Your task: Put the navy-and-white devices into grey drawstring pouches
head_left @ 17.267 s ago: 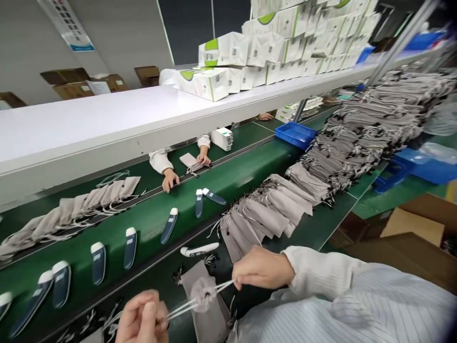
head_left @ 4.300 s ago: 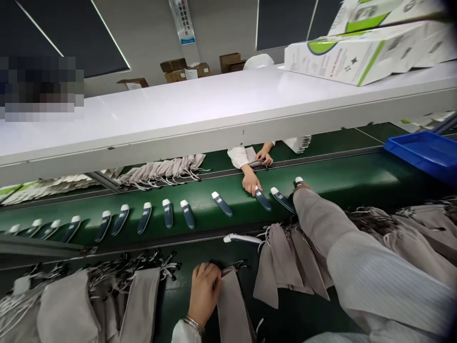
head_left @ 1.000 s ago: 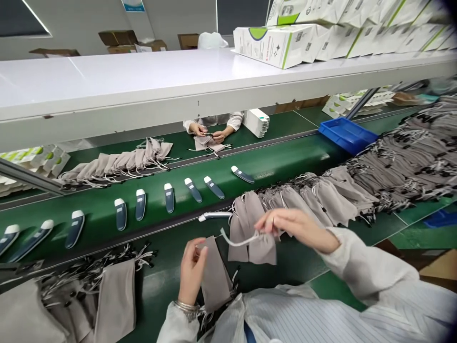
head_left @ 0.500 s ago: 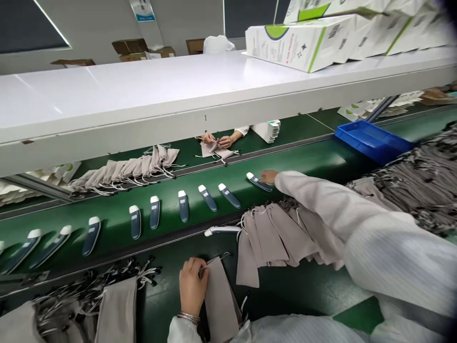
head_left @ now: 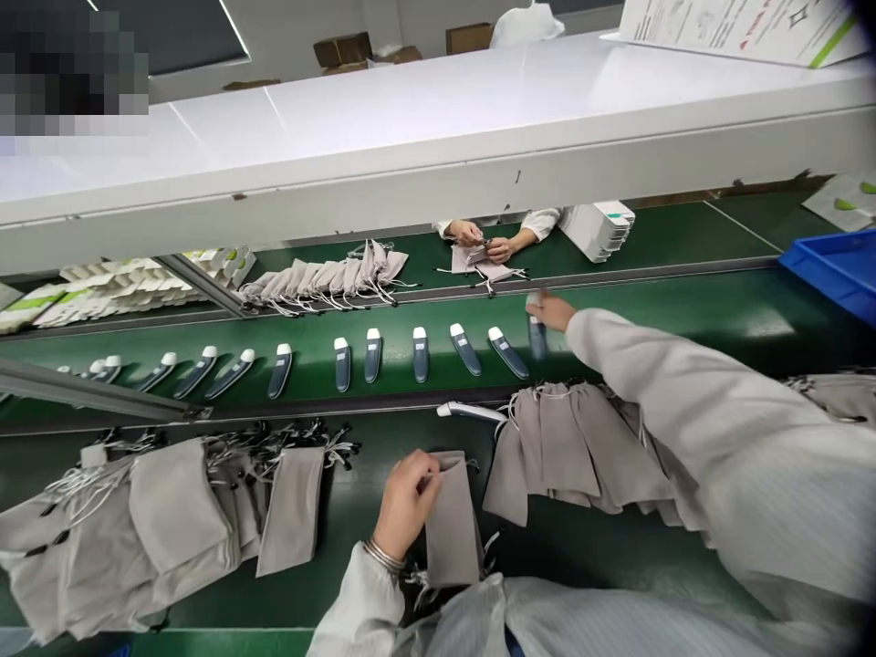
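Observation:
My left hand (head_left: pixel 407 504) pinches the open mouth of a grey drawstring pouch (head_left: pixel 453 520) lying on the lower green belt close to me. My right hand (head_left: pixel 551 312) is stretched across to the raised green conveyor, blurred, with its fingers against a white-tipped navy handheld device (head_left: pixel 537 339). Whether it grips that device is hidden by the blur. Several similar devices (head_left: pixel 420 354) stand in a row to its left. A white device (head_left: pixel 469 411) lies on its side near my right sleeve, above a bunch of grey pouches (head_left: pixel 578 452).
Another stack of grey pouches (head_left: pixel 171 520) lies to my left. Beyond the conveyor, a co-worker's hands (head_left: pixel 483 243) work on a pouch beside a white carton stack (head_left: pixel 595 230). A white shelf (head_left: pixel 411 137) spans overhead, and a blue crate (head_left: pixel 835 272) sits at right.
My right hand has moved right along the conveyor to a different device. My left hand stays on the pouch, which now lies flatter. The whole view has swung, shifting the scene.

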Action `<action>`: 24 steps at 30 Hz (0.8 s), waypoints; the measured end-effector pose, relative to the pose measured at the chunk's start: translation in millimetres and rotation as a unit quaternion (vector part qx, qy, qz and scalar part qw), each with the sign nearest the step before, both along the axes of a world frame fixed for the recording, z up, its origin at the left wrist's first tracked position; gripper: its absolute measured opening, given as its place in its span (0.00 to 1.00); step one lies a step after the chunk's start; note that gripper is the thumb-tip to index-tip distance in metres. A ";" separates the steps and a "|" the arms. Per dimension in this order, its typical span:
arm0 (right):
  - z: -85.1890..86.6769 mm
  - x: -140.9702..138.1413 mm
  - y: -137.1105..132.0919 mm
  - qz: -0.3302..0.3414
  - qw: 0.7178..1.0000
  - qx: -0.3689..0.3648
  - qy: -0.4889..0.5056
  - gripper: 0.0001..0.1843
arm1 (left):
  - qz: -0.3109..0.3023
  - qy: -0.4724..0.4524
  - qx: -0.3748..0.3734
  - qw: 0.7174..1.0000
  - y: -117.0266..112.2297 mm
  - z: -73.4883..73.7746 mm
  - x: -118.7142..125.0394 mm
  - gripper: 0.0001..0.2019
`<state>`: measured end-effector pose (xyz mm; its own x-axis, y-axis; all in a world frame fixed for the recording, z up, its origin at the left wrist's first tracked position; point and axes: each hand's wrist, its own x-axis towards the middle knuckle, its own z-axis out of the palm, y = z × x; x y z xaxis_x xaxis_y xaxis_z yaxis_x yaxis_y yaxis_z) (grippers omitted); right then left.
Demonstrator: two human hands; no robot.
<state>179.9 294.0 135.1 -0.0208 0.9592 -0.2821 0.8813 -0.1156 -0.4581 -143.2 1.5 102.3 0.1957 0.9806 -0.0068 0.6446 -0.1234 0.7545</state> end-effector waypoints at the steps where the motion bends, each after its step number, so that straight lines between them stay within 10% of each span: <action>1: 13.7 -9.4 -13.0 0.014 0.999 0.015 0.045 0.19 | 0.010 -0.044 -0.011 0.999 -0.5 5.9 1.7 0.06; 6: 53.3 -68.6 -123.3 0.077 0.924 0.089 0.363 0.20 | 0.045 -0.180 -0.031 0.982 -2.2 28.0 15.2 0.06; 13: 17.6 -117.7 -243.1 0.205 0.899 0.027 0.386 0.18 | 0.118 -0.214 0.049 0.969 -9.0 39.5 29.1 0.07; 18: 8.9 -78.4 -285.3 0.267 0.938 0.022 0.222 0.13 | 0.184 -0.293 0.021 0.938 -18.9 38.3 17.0 0.12; 21: 31.0 -43.1 -309.8 0.317 0.907 0.043 0.273 0.18 | 0.263 -0.390 -0.029 0.882 -22.8 39.8 12.6 0.14; 24: 63.0 -17.2 -323.7 0.264 0.877 0.099 0.390 0.21 | 0.192 -0.402 -0.081 0.892 -20.2 30.8 20.2 0.15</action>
<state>162.6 -29.7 198.1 -0.5886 0.7867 0.1860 0.1974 0.3630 -0.9106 -123.0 -18.7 133.1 -0.1479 0.9755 -0.1628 -0.1402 0.1423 0.9798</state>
